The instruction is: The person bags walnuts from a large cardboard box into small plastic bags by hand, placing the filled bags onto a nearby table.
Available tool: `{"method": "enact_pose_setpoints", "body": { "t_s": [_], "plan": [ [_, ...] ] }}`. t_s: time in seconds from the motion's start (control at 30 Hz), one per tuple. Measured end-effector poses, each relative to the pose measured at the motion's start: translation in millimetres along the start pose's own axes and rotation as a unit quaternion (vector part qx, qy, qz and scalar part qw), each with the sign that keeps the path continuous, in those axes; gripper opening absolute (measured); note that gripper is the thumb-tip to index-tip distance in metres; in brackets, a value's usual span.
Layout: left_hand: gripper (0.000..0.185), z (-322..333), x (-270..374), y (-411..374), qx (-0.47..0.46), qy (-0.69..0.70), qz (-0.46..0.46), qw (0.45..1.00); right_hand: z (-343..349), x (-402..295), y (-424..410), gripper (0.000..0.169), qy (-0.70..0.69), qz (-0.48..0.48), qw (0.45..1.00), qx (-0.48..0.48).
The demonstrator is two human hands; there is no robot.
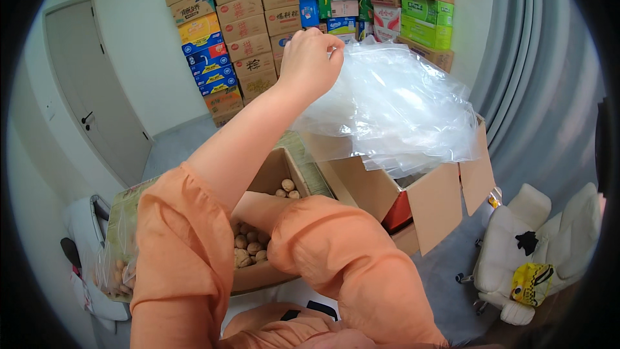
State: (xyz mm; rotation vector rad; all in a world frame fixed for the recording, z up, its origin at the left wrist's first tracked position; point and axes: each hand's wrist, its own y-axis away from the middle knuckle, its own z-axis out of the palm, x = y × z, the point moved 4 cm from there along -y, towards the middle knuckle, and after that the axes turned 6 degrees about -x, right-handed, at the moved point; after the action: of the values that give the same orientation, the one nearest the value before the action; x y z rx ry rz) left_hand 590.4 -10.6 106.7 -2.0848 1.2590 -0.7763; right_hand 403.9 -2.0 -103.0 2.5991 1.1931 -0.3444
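My left hand [312, 60] is raised, its fingers closed on the edge of clear plastic zip bags [407, 102]. Several of these bags overlap and hang over an open cardboard box [436, 203] with its flap folded out. Beneath my arms stands another cardboard box [295, 169] holding loose walnuts [252, 242]. My right forearm [259, 211] crosses under my left arm above the walnuts. The right hand itself is hidden behind the left forearm and sleeve.
Clear bags of walnuts [118, 271] lie on the table's left end. Stacked cartons [247, 24] line the back wall. A white office chair [508, 237] with a yellow bag [532, 283] stands right, near a grey curtain [513, 48]. A door [92, 82] is at left.
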Motion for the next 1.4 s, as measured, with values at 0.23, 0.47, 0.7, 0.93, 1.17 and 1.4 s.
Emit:
{"method": "enact_pose_setpoints", "body": {
  "t_s": [0.23,0.47,0.7,0.93,1.17,1.4],
  "plan": [
    [0.022,39,10,-37,-0.017,-0.083,-0.025,0.996,0,3,12,0.038,-0.008,0.004,1.000,-0.008],
    [0.014,46,20,-46,-0.030,-0.027,0.000,0.999,1,11,16,0.038,-0.017,0.011,1.000,-0.019],
    [0.020,-39,8,-18,-0.038,0.288,-0.003,0.957,8,20,6,0.038,-0.050,-0.003,0.998,-0.025],
    [0.024,-158,-53,89,-0.103,0.441,-0.086,0.887,-4,16,29,0.039,-0.039,0.027,0.999,-0.012],
    [0.037,-199,-141,194,-0.255,0.388,-0.265,0.845,4,52,26,0.030,-0.022,0.085,0.996,0.021],
    [0.039,-196,-164,253,-0.334,0.559,-0.267,0.710,-4,38,34,0.038,-0.038,0.125,0.991,-0.041]
  ]
}}
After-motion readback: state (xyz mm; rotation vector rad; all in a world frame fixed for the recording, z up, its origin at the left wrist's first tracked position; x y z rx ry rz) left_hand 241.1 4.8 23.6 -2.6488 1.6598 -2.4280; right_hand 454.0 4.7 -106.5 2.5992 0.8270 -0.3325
